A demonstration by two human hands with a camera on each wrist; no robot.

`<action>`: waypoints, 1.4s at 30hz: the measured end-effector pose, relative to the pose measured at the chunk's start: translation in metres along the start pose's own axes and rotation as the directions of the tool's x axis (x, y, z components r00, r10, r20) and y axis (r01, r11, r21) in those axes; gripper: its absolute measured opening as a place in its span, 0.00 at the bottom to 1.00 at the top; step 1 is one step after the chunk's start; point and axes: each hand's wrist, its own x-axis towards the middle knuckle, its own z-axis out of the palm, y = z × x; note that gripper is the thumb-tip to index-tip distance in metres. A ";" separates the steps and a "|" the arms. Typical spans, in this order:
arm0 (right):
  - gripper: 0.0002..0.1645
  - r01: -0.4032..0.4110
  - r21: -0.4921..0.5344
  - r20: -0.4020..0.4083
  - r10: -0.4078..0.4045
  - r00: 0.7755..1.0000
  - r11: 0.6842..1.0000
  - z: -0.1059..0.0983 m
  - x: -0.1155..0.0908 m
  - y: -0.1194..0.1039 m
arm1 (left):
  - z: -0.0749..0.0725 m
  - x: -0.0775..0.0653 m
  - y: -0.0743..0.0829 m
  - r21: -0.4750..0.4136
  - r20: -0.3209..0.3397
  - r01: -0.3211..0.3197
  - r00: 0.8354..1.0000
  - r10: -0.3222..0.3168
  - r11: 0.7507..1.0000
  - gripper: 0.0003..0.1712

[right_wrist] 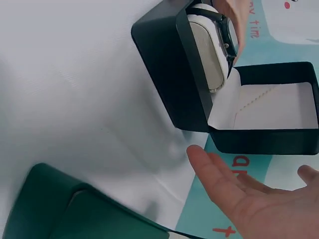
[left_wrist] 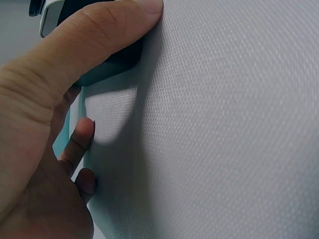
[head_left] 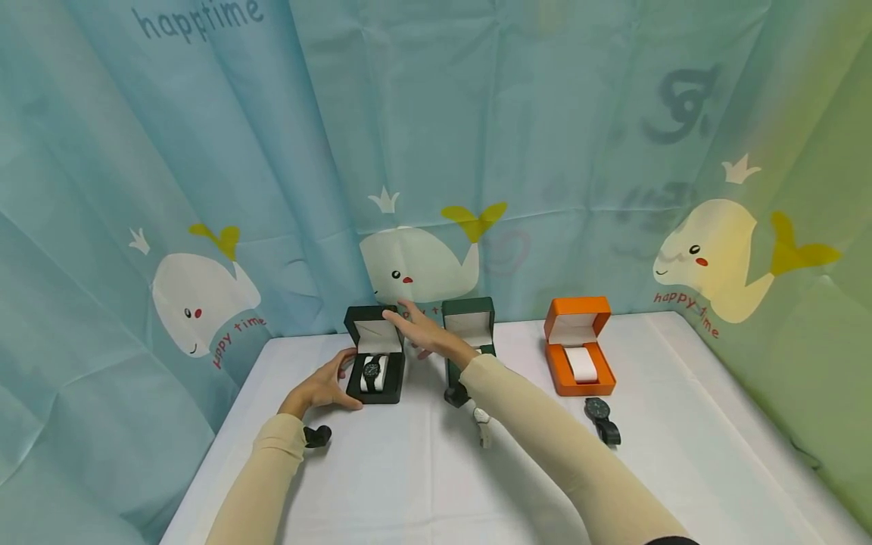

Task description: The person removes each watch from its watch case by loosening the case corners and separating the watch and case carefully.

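A black watch box [head_left: 391, 378] stands on the table with its lid [right_wrist: 271, 142] raised. Inside, a dark watch [head_left: 372, 371] is wrapped round a white cushion [right_wrist: 207, 52]. My left hand [head_left: 325, 384] grips the box's left side, thumb at the front corner and fingers towards the back. To the right of the raised lid, my right hand [head_left: 421, 331] hovers with fingers extended; the right wrist view shows a gap between its fingertips and the box.
A green box [head_left: 468, 305] with its lid up is partly hidden by my right forearm. Farther right stands an open orange box [head_left: 565, 386] holding a white cushion [head_left: 581, 365]. A black watch [head_left: 602, 420] and a light-strapped watch [head_left: 482, 428] lie on the white table [head_left: 381, 484]. A curtain [head_left: 422, 151] hangs behind.
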 end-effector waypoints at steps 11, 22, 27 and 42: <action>0.56 0.042 0.008 0.037 -0.042 0.998 0.999 0.000 -0.021 0.007 | 0.000 -0.002 0.001 0.017 0.004 -0.002 1.000 0.002 1.000 0.68; 0.54 0.055 -0.011 0.050 -0.055 0.997 0.998 0.006 -0.043 0.010 | -0.002 -0.006 0.002 0.036 0.015 -0.007 1.000 0.006 0.999 0.71; 0.55 0.058 -0.031 0.051 -0.056 0.997 0.998 0.009 -0.049 0.011 | -0.002 -0.003 0.003 0.015 0.008 -0.014 1.000 0.014 1.000 0.70; 0.50 0.014 -0.080 0.070 -0.009 0.997 0.997 0.021 -0.047 0.021 | 0.000 -0.001 0.002 -0.037 0.012 -0.010 1.000 0.011 0.999 0.69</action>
